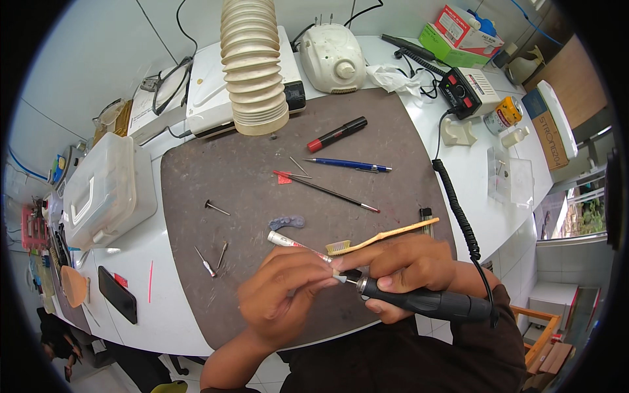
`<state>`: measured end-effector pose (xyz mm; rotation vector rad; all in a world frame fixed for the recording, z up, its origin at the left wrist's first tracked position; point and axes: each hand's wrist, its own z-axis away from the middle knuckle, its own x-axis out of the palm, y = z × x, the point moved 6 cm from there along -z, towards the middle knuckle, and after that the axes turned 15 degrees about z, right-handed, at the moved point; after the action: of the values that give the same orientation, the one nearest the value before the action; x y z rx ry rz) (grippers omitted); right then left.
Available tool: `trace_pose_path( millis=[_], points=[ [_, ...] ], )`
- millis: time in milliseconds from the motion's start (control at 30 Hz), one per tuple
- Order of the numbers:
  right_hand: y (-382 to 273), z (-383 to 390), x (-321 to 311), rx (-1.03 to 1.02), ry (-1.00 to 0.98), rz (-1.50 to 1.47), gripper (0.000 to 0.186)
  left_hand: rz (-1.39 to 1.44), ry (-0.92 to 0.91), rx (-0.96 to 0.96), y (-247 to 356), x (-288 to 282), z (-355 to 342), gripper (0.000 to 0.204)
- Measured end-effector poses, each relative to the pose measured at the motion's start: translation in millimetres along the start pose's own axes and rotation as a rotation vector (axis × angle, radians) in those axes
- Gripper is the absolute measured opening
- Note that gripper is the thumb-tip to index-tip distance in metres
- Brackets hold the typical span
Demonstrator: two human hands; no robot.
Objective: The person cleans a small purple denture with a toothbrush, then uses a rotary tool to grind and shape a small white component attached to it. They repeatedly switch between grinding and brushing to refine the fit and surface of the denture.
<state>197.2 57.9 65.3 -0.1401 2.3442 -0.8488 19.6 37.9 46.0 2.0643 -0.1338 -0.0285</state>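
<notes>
Left hand: thumb and index fingers pinched together on a small pale piece, mostly hidden by the fingertips; too small to tell what it is. Right hand: fingers wrapped round a black rotary handpiece, thumb near its metal nose. Both hands up close to the person, over the near part of the brown mat on the white bench.

Key relation: piece sits at the left fingertips, just left of the handpiece's pale conical tip. Handpiece's long axis runs nearly sideways, nose to the left and slightly away from the body, rear end to the right with the black coiled cord there. Tip is right up against the pinch; contact with the piece vs a hair's gap, can't tell. Piece's own axis not readable. Left hand nearer to it; right only reaches it through the tool.

Around: bamboo-coloured toothbrush just beyond the right hand, bristles at its left end. White tube just beyond the left hand, grey-blue curved piece behind that. Farther out, blue mechanical pencil and thin brush.
</notes>
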Motion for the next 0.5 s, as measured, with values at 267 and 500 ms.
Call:
trace_pose_path(
  millis=[267, 500],
  points=[
    [2.7, 1.0, 1.7, 0.012, -0.007, -0.01, 0.049, 0.048, 0.063, -0.01, -4.0, -1.5, 4.7, 0.02],
    [2.8, 0.9, 1.5, 0.019, -0.002, -0.014, 0.048, 0.062, 0.074, -0.033, -4.6, -1.2, 5.2, 0.019]
  ],
)
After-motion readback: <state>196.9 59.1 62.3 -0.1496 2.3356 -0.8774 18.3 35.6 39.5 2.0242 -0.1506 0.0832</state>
